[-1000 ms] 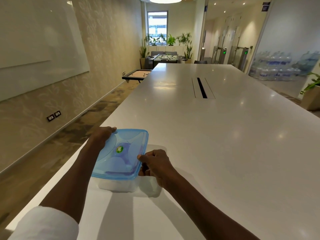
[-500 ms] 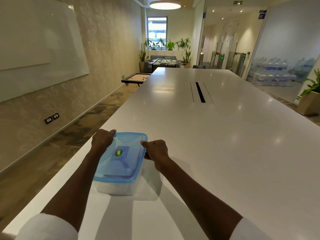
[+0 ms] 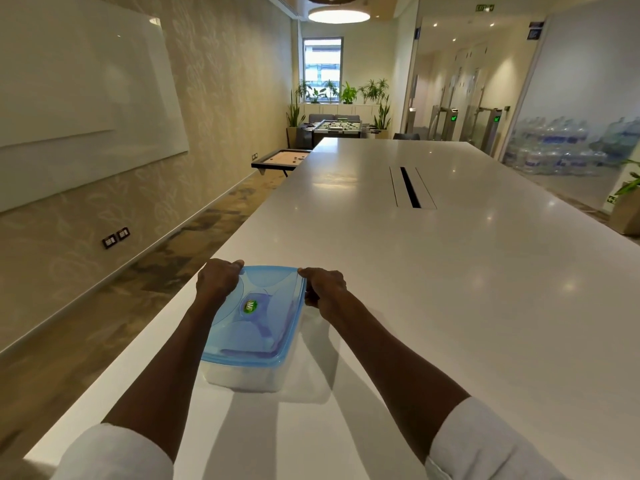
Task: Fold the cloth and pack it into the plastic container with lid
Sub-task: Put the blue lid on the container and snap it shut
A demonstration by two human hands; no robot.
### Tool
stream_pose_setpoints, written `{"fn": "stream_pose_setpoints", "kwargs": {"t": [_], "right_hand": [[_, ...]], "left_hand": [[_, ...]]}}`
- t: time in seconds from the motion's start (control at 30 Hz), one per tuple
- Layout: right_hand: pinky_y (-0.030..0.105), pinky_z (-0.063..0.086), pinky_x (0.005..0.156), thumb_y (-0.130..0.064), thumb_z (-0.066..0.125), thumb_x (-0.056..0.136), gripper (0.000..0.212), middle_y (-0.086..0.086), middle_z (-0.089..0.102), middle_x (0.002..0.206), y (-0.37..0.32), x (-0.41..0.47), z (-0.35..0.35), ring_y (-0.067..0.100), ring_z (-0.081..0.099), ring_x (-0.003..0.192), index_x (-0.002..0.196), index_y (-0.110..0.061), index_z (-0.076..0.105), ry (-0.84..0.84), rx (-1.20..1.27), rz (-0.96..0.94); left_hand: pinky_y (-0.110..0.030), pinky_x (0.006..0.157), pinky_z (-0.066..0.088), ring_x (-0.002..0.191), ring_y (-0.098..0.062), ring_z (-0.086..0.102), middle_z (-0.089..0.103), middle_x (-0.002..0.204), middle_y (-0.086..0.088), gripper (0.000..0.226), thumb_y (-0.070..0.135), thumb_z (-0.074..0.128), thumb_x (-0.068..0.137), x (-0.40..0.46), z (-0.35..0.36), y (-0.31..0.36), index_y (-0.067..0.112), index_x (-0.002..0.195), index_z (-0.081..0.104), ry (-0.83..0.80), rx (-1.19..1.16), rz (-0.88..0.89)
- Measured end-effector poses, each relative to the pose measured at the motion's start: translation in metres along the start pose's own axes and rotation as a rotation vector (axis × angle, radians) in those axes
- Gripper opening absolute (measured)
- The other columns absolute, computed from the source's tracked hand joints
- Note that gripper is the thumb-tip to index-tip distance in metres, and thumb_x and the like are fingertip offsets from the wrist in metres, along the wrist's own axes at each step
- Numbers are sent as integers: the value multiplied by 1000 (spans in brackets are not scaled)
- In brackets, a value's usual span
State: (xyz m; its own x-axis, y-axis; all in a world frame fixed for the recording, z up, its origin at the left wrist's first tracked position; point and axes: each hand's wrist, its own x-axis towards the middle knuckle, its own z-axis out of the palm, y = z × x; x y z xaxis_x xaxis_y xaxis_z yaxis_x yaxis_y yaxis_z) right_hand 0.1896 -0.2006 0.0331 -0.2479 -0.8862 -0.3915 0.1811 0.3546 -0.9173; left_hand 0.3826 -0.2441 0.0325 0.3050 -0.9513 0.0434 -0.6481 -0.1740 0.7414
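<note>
A clear plastic container (image 3: pixel 242 377) stands on the white table near its left edge, covered by a translucent blue lid (image 3: pixel 256 320) with a green round sticker. Something pale shows faintly through the container wall; the cloth itself cannot be made out. My left hand (image 3: pixel 218 282) grips the lid's far left corner with curled fingers. My right hand (image 3: pixel 323 287) grips the far right corner, thumb on the rim.
The long white table (image 3: pixel 450 289) stretches ahead, with a black cable slot (image 3: pixel 410 192) in its middle. The table's left edge drops to a carpeted floor (image 3: pixel 104 323). A carrom board (image 3: pixel 282 157) and a foosball table (image 3: pixel 337 128) stand far off.
My right hand has slid from the lid's near right side up to its far right corner. My left hand stays at the far left corner. The view has tilted up a little.
</note>
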Motion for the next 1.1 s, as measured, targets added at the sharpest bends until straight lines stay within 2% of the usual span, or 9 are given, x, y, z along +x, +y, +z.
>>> {"fn": "stream_pose_setpoints", "kwargs": {"t": [0.13,0.37,0.5,0.63,0.73,0.83,0.9,0.97,1.1], "right_hand": [[28,45,48,-12,74,79,17,16,60,75,-3,4,-1,23,51,53,81,0,63,-10,-7,27],[27,41,43,-7,73,78,19,14,55,62,-1,8,-1,21,46,45,65,-1,61,30,10,28],[28,43,45,-10,76,78,17,16,58,69,4,10,0,22,49,48,78,2,64,29,19,7],[26,45,45,-18,77,80,30,18,62,79,13,8,2,25,55,57,86,7,62,41,-9,-74],[22,45,42,-27,75,82,30,11,58,75,17,-7,0,18,54,50,80,-2,57,52,-165,-174],[22,45,42,-28,78,79,34,5,56,70,21,-39,-8,14,53,51,68,-13,50,-63,-291,-192],[24,52,50,-27,81,78,33,4,60,79,24,-70,-18,14,58,59,78,-17,50,-194,-308,-150],[29,59,64,-25,83,76,43,8,62,94,27,-99,-30,16,63,69,97,-16,47,-309,-296,-72],[34,62,75,-17,85,75,69,12,64,99,33,-126,-35,16,64,62,126,-14,39,-412,-233,39]], "left_hand": [[-46,97,49,109,-40,61,66,115,-26,46,35,59,93,4,1,-2,-8,102,69,-6,-8,-14],[-45,92,52,101,-40,64,69,107,-24,47,40,63,88,8,3,-5,-6,95,70,-8,-62,-65],[-43,92,49,103,-40,62,69,110,-22,47,42,64,86,13,5,-9,-3,96,71,-17,-75,-97],[-41,86,47,101,-40,62,69,109,-23,49,44,61,87,15,6,-11,-3,98,70,-26,-73,-84],[-42,89,47,108,-41,59,65,113,-22,51,42,54,91,13,7,-9,-5,108,65,-40,-46,-86],[-43,93,44,115,-42,56,62,120,-26,51,39,50,95,6,6,-2,-7,115,61,-38,-21,-105],[-42,94,44,117,-41,55,62,121,-24,50,39,51,94,5,3,-1,-6,116,61,-31,-7,-110],[-40,91,44,117,-40,56,63,121,-21,48,38,49,96,8,4,-3,-3,118,63,-36,27,-70],[-36,79,38,108,-38,60,66,117,-23,48,44,54,93,13,3,-8,1,109,70,-25,51,-49]]}}
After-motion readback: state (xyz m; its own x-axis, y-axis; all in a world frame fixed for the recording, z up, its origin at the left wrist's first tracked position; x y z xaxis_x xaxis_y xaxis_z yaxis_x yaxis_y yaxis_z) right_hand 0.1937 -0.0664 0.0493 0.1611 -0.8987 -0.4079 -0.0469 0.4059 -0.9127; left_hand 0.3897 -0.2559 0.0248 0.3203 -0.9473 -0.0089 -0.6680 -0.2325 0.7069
